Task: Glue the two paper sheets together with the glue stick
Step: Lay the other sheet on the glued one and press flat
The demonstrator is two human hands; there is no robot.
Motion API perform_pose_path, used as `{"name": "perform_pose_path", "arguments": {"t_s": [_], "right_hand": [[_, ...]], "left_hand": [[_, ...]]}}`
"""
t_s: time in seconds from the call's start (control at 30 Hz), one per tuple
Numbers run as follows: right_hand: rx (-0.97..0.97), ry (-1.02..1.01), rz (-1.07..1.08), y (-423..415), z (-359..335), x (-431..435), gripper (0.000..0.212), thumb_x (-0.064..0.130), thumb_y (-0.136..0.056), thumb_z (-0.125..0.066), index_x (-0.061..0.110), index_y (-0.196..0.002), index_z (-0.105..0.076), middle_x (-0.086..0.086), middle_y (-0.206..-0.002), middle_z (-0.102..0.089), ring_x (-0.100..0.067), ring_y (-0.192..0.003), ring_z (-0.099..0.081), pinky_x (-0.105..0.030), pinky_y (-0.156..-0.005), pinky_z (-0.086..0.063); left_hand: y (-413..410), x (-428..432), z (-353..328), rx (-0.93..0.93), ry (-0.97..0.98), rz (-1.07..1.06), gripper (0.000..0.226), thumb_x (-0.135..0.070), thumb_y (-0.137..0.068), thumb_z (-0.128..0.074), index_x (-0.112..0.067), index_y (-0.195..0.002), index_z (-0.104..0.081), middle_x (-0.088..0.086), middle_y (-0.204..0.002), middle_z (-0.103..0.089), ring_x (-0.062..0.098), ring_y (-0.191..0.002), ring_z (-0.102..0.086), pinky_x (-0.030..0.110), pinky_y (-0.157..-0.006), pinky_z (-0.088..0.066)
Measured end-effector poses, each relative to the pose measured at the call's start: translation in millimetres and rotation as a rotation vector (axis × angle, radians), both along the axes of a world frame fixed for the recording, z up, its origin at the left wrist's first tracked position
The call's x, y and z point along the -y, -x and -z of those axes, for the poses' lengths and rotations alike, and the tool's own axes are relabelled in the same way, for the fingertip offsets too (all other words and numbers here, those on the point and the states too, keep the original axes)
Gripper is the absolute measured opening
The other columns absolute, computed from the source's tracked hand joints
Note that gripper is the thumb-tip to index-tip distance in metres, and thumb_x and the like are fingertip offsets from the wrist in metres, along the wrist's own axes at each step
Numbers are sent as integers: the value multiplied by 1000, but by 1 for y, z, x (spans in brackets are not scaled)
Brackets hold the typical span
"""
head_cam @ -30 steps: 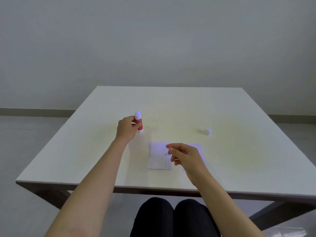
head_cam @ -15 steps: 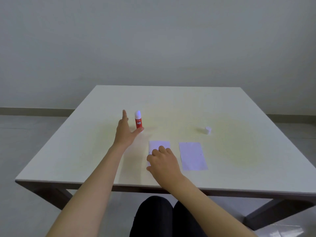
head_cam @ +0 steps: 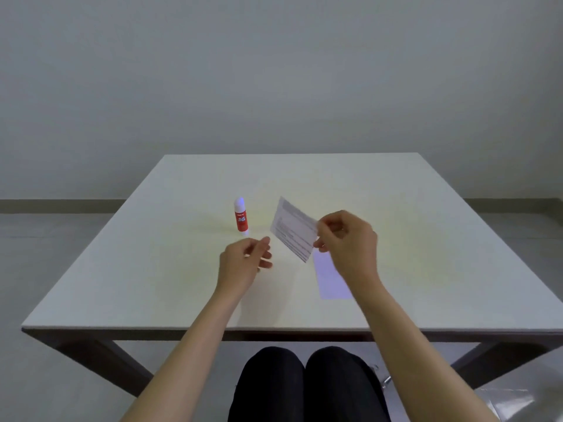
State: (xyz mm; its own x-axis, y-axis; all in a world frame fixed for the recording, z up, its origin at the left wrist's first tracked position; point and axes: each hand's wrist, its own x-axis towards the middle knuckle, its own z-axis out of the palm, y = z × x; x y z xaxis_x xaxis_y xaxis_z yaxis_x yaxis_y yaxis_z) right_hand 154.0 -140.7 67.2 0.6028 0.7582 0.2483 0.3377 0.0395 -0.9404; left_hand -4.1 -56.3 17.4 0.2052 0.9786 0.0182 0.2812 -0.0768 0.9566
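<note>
Your right hand [head_cam: 347, 242] is raised above the desk [head_cam: 152, 284] middle, its fingers [head_cam: 324, 226] pinching a printed paper sheet [head_cam: 294, 228] by the edge. Your left hand [head_cam: 243, 263] hovers alongside, fingers loosely curled, holding nothing.

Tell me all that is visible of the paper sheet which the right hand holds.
The held paper sheet is a small white rectangle, thin and slightly curved, with grey lines of printed text on the side facing the camera; the text is too blurred to read. It is lifted off the table and tilted, one corner pointing up toward the glue stick. The right hand pinches its right edge between thumb and fingers. The left hand is near but does not touch it.
</note>
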Motion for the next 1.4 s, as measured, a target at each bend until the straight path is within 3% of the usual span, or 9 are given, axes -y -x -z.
{"name": "perform_pose_path", "arguments": {"t_s": [0.1,0.17,0.4,0.6,0.73,0.9,1.1,1.4], "right_hand": [[-390,-55,-14,-19,2,13,7,2,-84,-60,3,-79,-66,-11,-66,-69,-18,-57,-71,-21,-55,-57],[-536,-52,-19,-27,12,21,7,0,-86,-59,-2,-81,-64,-15,-67,-68,-23,-60,-71,-25,-56,-58],[-702,-43,-20,-43,37,42,10,-3,-88,-55,-2,-80,-62,-12,-65,-69,-30,-64,-72,-29,-59,-59],[-652,78,-55,-60,40,47,5,2,-87,-61,1,-82,-64,-12,-63,-66,-25,-54,-69,-27,-51,-57],[-532,200,-41,-70,46,48,10,5,-83,-67,3,-73,-67,-6,-62,-57,-15,-42,-54,-22,-39,-39],[-413,322,-38,-74,54,47,13,4,-80,-70,2,-68,-65,-5,-53,-54,-11,-35,-44,-19,-34,-31],[-253,454,-48,-74,61,44,18,7,-79,-71,2,-63,-64,5,-32,-52,-7,-27,-40,-13,-31,-30],[-134,488,-48,-74,65,45,17,9,-79,-71,3,-64,-65,1,-36,-55,-9,-27,-43,-16,-31,-32]], "left_hand": [[-20,13,-3,149,221,76,24,-30,-90,-59,-12,-78,-69,0,-74,-75,15,-64,-74,24,-59,-56],[-33,17,-7,256,284,92,20,-24,-90,-60,-12,-79,-70,-3,-71,-76,15,-66,-74,24,-63,-57],[-60,25,-14,231,305,130,7,-10,-80,-69,-15,-76,-71,-4,-75,-75,8,-64,-73,23,-71,-53],[-72,29,-17,181,313,102,14,-7,-73,-73,-16,-78,-63,-6,-65,-73,3,-55,-70,25,-68,-47],[-71,36,-13,129,291,119,18,-8,-72,-75,-17,-78,-60,-3,-68,-72,4,-54,-69,25,-68,-42],[-66,43,-1,26,237,105,21,-10,-72,-75,-19,-78,-58,0,-71,-75,8,-62,-71,21,-59,-41],[-62,46,6,-144,123,105,22,-16,-71,-75,-24,-73,-55,-2,-71,-73,14,-74,-67,25,-58,-40],[-60,45,11,-194,129,128,27,-15,-70,-77,-22,-71,-52,1,-70,-73,14,-65,-59,24,-53,-35]]}}
